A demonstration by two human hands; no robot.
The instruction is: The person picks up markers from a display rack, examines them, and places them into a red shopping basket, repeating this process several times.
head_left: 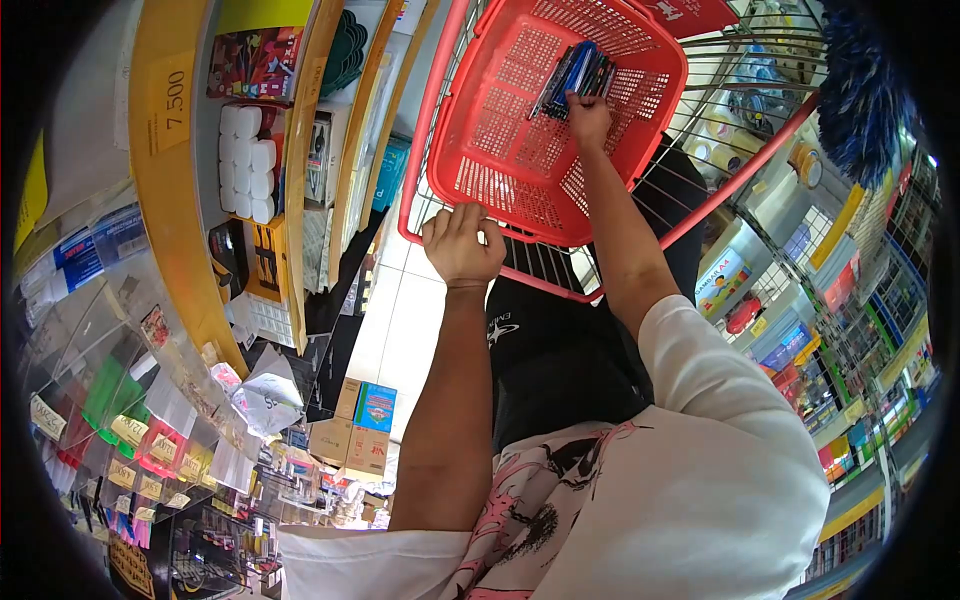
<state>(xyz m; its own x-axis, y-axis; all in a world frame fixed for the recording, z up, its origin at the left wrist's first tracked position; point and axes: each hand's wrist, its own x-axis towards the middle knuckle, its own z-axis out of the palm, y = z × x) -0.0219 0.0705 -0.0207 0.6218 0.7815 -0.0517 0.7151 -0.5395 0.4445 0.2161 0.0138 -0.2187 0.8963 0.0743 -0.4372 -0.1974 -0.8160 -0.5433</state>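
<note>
A red plastic shopping basket (484, 135) with perforated walls sits in a wire shopping cart (655, 208) in front of me. Fingers of my left hand (462, 245) are curled over the basket's near-left rim. Inside the basket, my right hand (590, 122) is closed at the near end of a bundle of pens (578, 78), blue, black and grey, side by side. Its fingertips are partly hidden, so I cannot tell whether the bundle touches the basket's bottom.
Shelves with a yellow price strip (168, 100) stand close on the left, holding white containers (248, 163). Cardboard boxes (356, 428) lie on the floor behind the left arm. Stocked racks (800, 300) line the right. A blue fringed duster (866, 95) hangs at upper right.
</note>
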